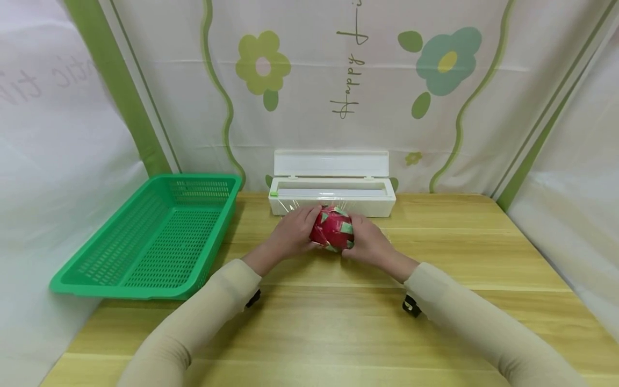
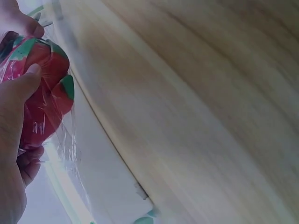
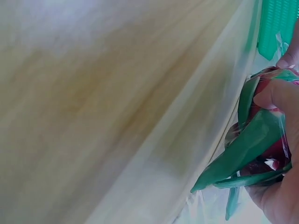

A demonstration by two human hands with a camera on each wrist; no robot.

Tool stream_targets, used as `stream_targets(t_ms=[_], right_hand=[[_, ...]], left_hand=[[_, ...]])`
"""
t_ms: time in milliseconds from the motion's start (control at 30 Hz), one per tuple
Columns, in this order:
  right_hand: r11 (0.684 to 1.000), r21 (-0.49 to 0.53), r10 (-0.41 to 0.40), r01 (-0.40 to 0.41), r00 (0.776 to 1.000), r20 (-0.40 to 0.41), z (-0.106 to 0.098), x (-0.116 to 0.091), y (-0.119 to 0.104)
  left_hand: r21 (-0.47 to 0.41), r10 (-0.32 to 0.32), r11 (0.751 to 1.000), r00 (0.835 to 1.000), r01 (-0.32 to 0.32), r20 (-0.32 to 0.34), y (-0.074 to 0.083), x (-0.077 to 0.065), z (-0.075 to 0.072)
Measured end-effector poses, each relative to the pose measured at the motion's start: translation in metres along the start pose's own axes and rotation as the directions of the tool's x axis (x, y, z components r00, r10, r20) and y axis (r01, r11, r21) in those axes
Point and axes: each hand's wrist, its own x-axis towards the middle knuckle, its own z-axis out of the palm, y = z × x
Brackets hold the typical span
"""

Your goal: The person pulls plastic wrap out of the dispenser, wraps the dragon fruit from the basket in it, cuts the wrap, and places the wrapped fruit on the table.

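Observation:
A red dragon fruit (image 1: 331, 228) with green scales is held between both hands, clear plastic wrap stretched over its skin. My left hand (image 1: 296, 231) grips its left side, the thumb lying across the red skin in the left wrist view. On the other side my right hand (image 1: 369, 242) curls round the fruit, close to the long green scales (image 3: 252, 147) in the right wrist view. Loose film (image 2: 70, 149) hangs at the fruit's edge. Just behind stands a white cling film dispenser (image 1: 333, 207) with its lid (image 1: 331, 163) raised and a roll inside.
A green plastic basket (image 1: 193, 285) with slotted walls stands at the left of the wooden table (image 1: 338, 333). Behind the table hangs a flower-printed curtain (image 1: 309, 118), and pale cloth also hangs at both sides.

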Motion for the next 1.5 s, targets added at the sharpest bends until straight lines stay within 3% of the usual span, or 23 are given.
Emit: stream_targets(t_ms=[567, 900, 1500], right_hand=[[0.998, 0.057, 0.007, -0.01, 0.999, 0.047, -0.007, -0.006, -0.006], [0.996, 0.085, -0.023, 0.015, 0.996, 0.091, -0.023, -0.006, -0.01], [0.983, 0.18, -0.07, 0.035, 0.978, 0.194, -0.032, -0.003, -0.007]], left_hand=[[-0.067, 0.024, 0.998, 1.0, -0.023, 0.016, 0.0, -0.007, -0.008], [-0.124, 0.013, 0.992, 0.998, -0.007, 0.054, 0.002, -0.006, -0.016], [-0.265, -0.056, 0.959, 0.982, 0.104, 0.182, 0.002, -0.008, -0.025]])
